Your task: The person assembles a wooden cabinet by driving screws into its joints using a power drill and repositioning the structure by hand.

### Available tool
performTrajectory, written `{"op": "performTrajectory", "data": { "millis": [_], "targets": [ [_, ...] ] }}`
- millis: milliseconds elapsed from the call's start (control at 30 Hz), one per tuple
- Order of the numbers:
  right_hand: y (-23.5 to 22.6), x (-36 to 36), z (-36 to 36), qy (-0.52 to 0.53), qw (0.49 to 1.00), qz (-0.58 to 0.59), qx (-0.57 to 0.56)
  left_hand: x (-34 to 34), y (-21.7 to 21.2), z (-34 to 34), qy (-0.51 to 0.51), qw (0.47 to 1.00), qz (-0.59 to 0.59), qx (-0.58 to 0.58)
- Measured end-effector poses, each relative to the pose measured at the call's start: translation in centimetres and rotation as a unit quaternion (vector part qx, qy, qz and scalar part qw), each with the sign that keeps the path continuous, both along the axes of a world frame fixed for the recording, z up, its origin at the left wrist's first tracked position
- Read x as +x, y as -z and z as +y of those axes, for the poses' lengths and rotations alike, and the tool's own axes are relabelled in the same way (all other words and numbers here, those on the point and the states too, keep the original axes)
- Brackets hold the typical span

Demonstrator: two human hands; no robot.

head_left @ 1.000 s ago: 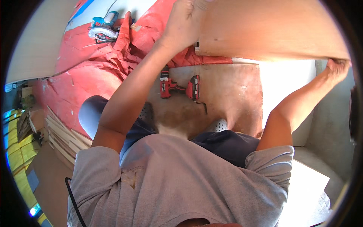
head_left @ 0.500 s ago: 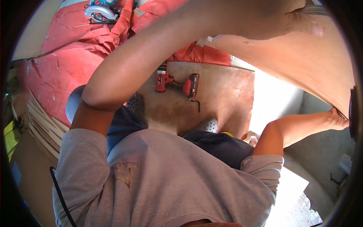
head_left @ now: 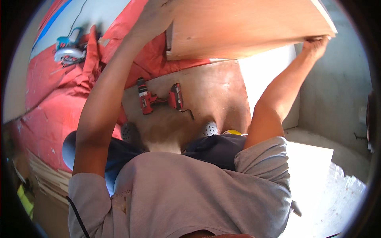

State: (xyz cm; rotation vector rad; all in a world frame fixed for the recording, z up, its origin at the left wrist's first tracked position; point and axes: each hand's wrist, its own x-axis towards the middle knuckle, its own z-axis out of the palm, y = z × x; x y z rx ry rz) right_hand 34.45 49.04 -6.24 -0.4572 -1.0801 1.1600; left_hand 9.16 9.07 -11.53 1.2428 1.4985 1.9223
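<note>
A light wooden panel (head_left: 238,27) is raised in front of me at the top of the head view, with its broad face toward me. My left hand (head_left: 156,18) grips the panel at its left end; the fingertips are partly cut off or hidden. At the lower right corner my right hand (head_left: 316,45) is closed around the edge, its fingers curled behind the wood. Below the panel, a red cordless drill (head_left: 146,97) lies on a brown board, with a red battery-like piece (head_left: 176,97) and a small black hex key (head_left: 188,114) beside it.
Crumpled red sheeting (head_left: 59,95) covers the left side, with a circular saw (head_left: 70,53) on it. My feet in grey perforated clogs (head_left: 209,129) stand on the brown board (head_left: 222,87). Wood strips (head_left: 49,174) lie at the lower left; a grey wall (head_left: 333,91) rises at right.
The panel has swung leftward and up in view, its left end now showing. My left arm no longer crosses the view but reaches up along the left. My right hand has risen with its corner.
</note>
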Motion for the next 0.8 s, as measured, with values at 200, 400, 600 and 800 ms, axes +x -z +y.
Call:
{"op": "performTrajectory", "data": {
  "millis": [200,400,600,800],
  "targets": [
    [0.4,0.3,0.0,-0.001,0.999,0.037,-0.012,0.1,1.1,0.0,-0.099,0.99,0.099,-0.014],
    [-0.5,1.7,1.9,-0.01,0.996,-0.077,-0.046,1.2,0.2,0.8,-0.068,0.993,0.062,0.074],
    [-0.3,2.8,2.1,-0.027,0.988,-0.134,-0.074,-0.4,2.5,0.6,-0.08,0.991,0.077,0.078],
    [-0.4,0.1,-5.2,-0.035,0.998,-0.049,-0.013,1.4,2.1,-1.3,-0.045,0.997,0.053,-0.036]
  ]
}}
